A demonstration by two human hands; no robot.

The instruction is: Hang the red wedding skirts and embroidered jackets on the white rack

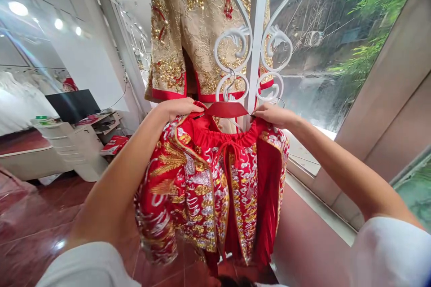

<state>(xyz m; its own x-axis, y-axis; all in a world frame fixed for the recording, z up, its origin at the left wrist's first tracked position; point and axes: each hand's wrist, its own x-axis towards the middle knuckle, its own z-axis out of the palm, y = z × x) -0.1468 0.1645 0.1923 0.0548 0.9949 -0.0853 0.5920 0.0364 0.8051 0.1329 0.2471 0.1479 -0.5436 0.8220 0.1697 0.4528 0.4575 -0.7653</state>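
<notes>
A red jacket (195, 188) with gold and silver embroidery hangs open at the front on a red hanger (227, 109). Inside it shows a red skirt (247, 179) with a gathered waist and a tied cord. My left hand (183, 107) pinches the jacket's collar at the hanger's left shoulder. On the other side, my right hand (269, 113) grips the jacket near the hanger's right end. The hanger's metal hook (230, 81) stands up in front of a white scrolled metal rack (254, 54); whether it is hooked on cannot be told.
A beige garment (202, 45) with gold sequins and red trim hangs behind the rack. At right stands a large window (310, 63) above a ledge. To the left are a desk (63, 139) with a dark monitor (73, 105), and white dresses (20, 98).
</notes>
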